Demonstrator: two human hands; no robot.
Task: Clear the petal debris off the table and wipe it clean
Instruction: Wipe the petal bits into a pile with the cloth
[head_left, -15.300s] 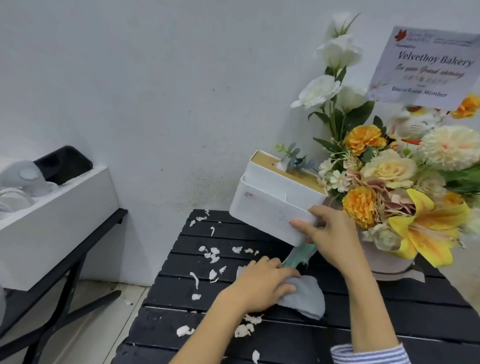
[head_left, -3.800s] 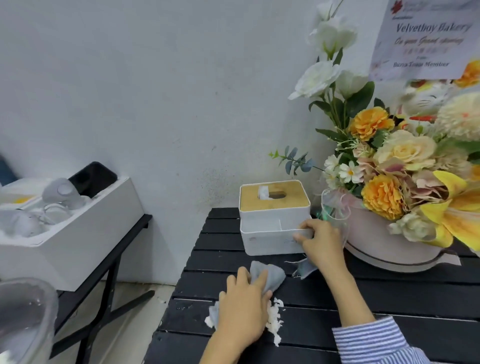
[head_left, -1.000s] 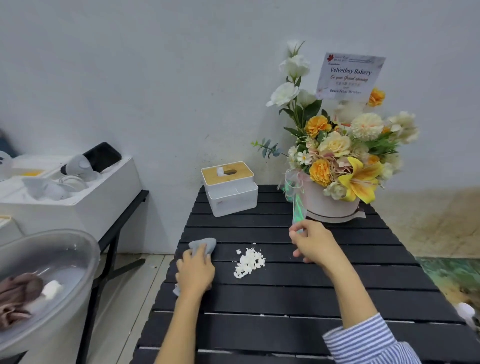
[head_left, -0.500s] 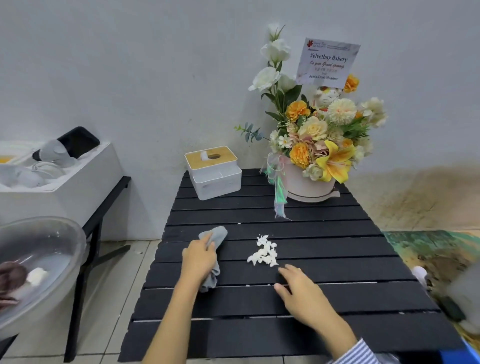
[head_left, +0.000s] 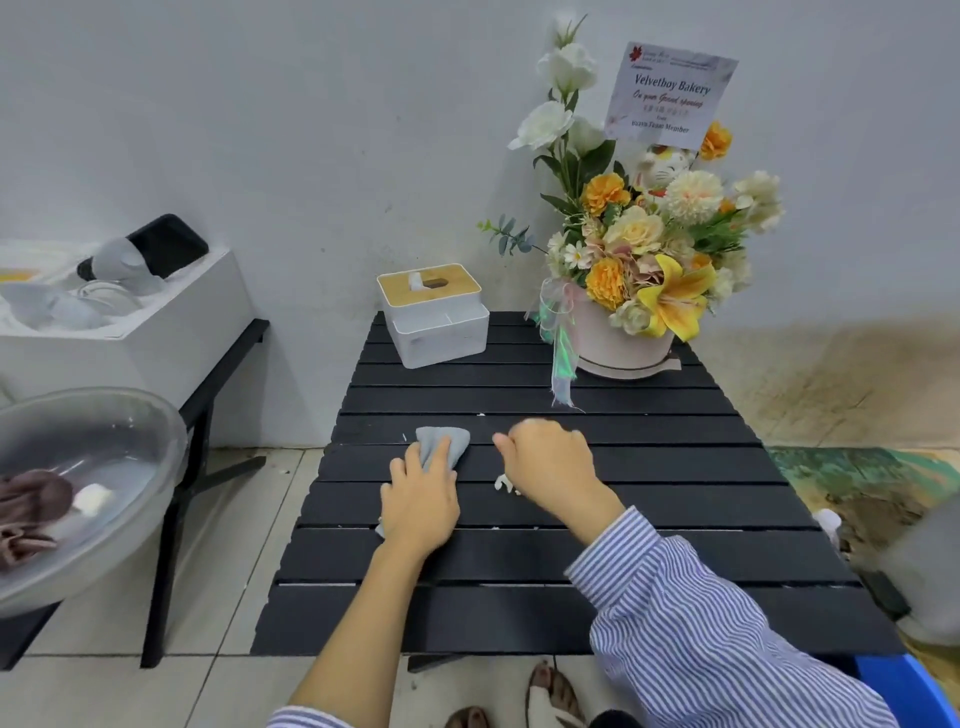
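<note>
Petal debris (head_left: 505, 484), small white flakes gathered in a pile, is lying on the black slatted worktop (head_left: 675, 499), mostly hidden under the right hand (head_left: 550, 465). That hand is being held curled over the pile; whether petals are being pinched cannot be told. A grey folded cloth (head_left: 441, 444) is being pressed flat by the left hand (head_left: 421, 501), fingers straight, just left of the pile. The right hand is nearer the debris, so pick-up is judged likely from there.
</note>
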